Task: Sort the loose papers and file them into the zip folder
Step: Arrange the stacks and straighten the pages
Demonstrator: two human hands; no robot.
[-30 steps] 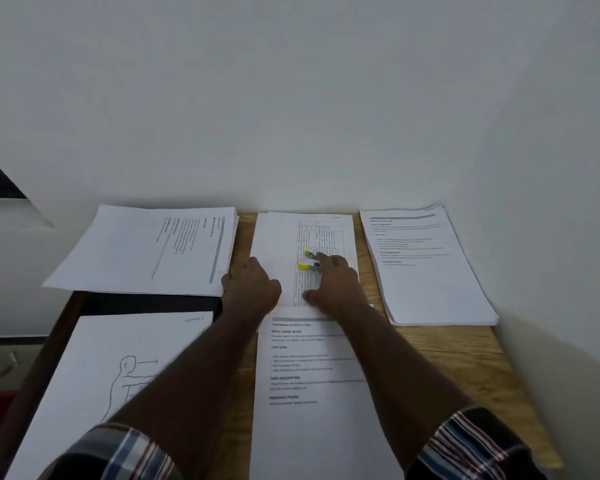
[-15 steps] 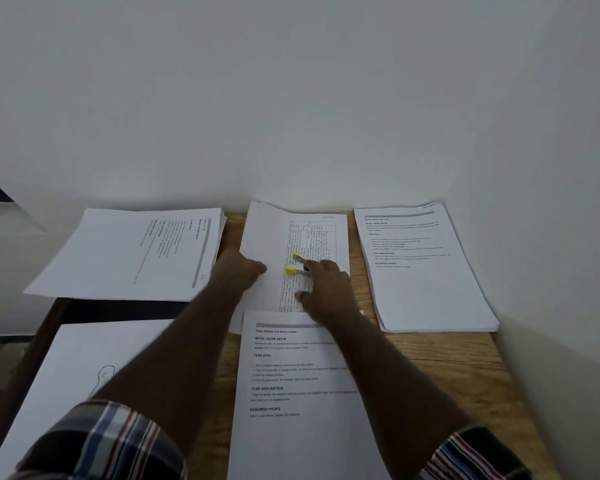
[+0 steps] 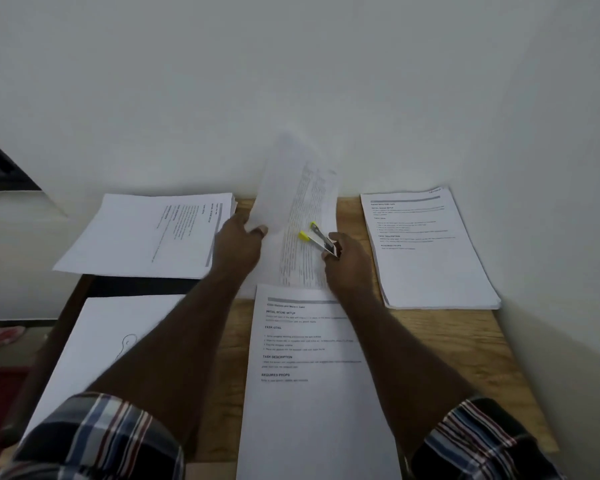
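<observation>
- Near edge of worktop (image 3: 440,344): text sheet (image 3: 312,382) lies flat mid-front, drawing sheet (image 3: 97,341) hangs over the near left corner. Both look parked, probably sorted piles or waiting their turn.
- Plaid sleeves (image 3: 94,434) at the bottom, both forearms reach toward the far edge.
- Mid worktop: right hand (image 3: 349,265) has its grip closed on a clip tool (image 3: 321,239) with yellow tips, likely a stapler or binder clip; too small to tell which. Tool sits over the printed column of the lifted page (image 3: 298,216).
- Left hand (image 3: 238,242) pinches that page's left edge, grip narrow, thumb on top. Page is tilted up off the worktop and blurred, so it is in motion. Guess: peeling it back to check or square the set before clipping.
- Far left corner: stack (image 3: 146,233) turned sideways, overhanging the edge. Far right corner: thicker stack (image 3: 426,247), squared against the wall (image 3: 291,81).
- Zip folder: not in view. Filing not yet begun; sorting stage.
</observation>
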